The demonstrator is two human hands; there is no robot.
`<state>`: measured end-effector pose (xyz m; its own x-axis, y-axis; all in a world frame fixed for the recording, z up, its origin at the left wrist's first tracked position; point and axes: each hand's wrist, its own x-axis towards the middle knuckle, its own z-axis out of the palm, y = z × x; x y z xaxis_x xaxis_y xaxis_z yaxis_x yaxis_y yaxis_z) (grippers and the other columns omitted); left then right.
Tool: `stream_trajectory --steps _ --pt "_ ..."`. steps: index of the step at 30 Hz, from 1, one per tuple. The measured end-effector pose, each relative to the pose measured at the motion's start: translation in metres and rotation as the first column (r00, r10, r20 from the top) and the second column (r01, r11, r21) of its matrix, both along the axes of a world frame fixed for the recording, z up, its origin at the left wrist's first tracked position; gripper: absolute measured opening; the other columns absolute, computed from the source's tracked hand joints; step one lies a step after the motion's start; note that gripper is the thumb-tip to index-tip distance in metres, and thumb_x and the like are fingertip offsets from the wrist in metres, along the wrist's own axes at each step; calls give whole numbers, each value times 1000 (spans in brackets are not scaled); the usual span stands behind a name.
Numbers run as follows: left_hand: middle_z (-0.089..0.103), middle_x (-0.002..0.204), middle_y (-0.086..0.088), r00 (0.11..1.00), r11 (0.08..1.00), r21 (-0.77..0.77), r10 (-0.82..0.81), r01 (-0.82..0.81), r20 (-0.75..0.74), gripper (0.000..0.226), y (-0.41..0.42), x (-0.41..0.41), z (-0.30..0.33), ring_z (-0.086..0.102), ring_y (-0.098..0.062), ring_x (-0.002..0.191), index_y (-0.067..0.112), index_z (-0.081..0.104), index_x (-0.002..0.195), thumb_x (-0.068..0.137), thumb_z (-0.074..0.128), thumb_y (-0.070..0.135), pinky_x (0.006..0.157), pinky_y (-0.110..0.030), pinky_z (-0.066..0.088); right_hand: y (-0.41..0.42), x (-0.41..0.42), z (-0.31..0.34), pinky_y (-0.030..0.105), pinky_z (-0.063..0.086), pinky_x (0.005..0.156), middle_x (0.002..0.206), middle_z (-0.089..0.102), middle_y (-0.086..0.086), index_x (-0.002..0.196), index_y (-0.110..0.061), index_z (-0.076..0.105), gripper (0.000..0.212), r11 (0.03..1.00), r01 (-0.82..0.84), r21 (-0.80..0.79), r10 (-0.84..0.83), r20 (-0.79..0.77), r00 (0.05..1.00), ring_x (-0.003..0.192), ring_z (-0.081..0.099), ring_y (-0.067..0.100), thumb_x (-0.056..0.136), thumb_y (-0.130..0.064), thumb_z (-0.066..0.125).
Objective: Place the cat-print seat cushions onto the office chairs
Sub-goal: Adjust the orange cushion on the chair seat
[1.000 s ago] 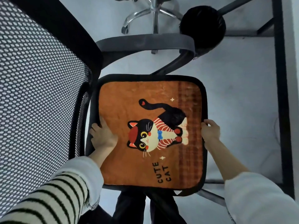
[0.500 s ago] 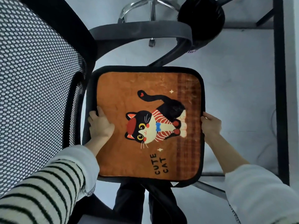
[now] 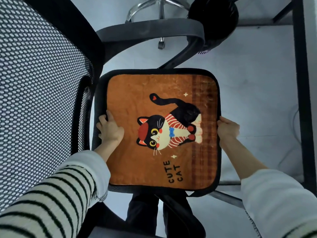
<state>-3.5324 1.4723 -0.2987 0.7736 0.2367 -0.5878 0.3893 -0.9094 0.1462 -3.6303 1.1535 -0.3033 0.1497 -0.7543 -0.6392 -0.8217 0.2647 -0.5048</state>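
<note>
An orange cat-print seat cushion (image 3: 137, 103) with black trim and the words CUTE CAT lies flat on the seat of a black office chair. The chair's mesh backrest (image 3: 37, 100) rises at the left and its grey armrest (image 3: 151, 31) curves across the top. My left hand (image 3: 109, 130) grips the cushion's left edge beside the backrest, fingers curled over the trim. My right hand (image 3: 227, 128) holds the right edge. The seat itself is almost wholly hidden under the cushion.
A chrome chair base (image 3: 160, 9) with a caster stands on the pale floor beyond the armrest. A round black bin (image 3: 216, 19) sits at the top right. A black desk frame (image 3: 303, 93) runs down the right side. My dark trouser legs (image 3: 142, 212) show below the cushion.
The cushion has shifted slightly in the view with both hands still on its edges; my left hand's fingers have curled further over the left trim.
</note>
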Motion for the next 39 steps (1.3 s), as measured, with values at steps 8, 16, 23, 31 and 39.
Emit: stream_trajectory --steps 8,16,23,31,39 --pt "10 149 -12 998 1000 8 0 0 -55 84 -2 -7 3 18 -35 133 19 2 150 83 50 9 105 -55 32 19 -15 12 42 53 91 124 62 9 135 -26 51 50 969 -246 -16 246 -5 969 101 63 27 85 -24 48" --pt "1 153 -12 989 997 47 71 -65 -129 87 2 -61 7 12 -35 136 17 -3 150 84 53 9 106 -55 30 38 -66 11 43 49 92 123 57 17 128 -12 50 40 961 -276 4 272 -180 945 107 56 34 88 -9 46" --pt "4 151 -12 991 996 63 67 -59 -120 83 0 -59 4 14 -36 133 14 1 150 84 51 7 100 -55 35 26 -57 1 41 53 80 109 62 16 122 -11 54 38 978 -208 31 210 -178 961 87 56 29 86 -3 43" --pt "-9 155 -10 993 996 61 -66 73 -97 85 0 -71 5 5 -36 140 21 -1 150 84 52 15 107 -64 23 46 -81 14 43 36 103 144 30 17 142 -14 33 52 835 -531 -147 497 -214 841 128 35 34 92 -7 44" --pt "-31 152 -11 895 910 -58 -414 410 -163 98 -6 -136 5 -19 -40 141 38 -14 146 82 59 53 102 -72 22 97 -147 18 37 22 118 157 -21 2 151 -30 -3 78 523 -849 76 808 -362 465 146 -13 23 95 -31 52"
